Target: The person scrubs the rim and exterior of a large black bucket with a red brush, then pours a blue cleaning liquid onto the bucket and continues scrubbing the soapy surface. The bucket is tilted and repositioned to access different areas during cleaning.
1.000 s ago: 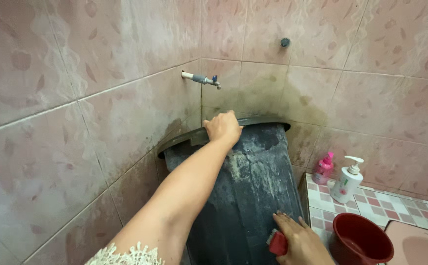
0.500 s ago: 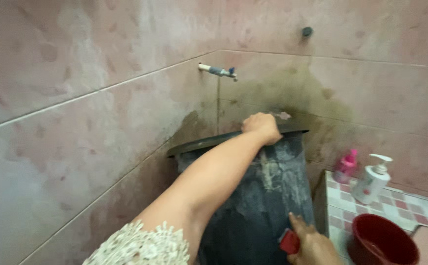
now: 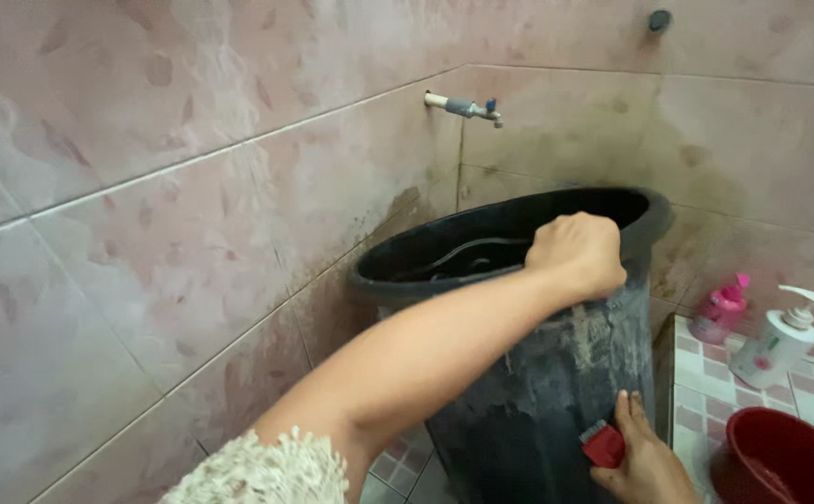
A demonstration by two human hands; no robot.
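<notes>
One black barrel (image 3: 537, 373) stands in the tiled corner, long axis upright, mouth up | left hand (image 3: 577, 254) clenched over its near rim | right hand (image 3: 645, 457) presses a red scrubber (image 3: 603, 444) to its side | white pump bottle (image 3: 780, 338) and pink bottle (image 3: 719, 310) (both upright) on the checked ledge at right.

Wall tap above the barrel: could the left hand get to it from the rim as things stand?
Probably yes: the left hand grips the black barrel's rim, and only open air separates it from the tap.

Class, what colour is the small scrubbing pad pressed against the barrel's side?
Red scrubbing pad, under the right hand; head view.
</notes>
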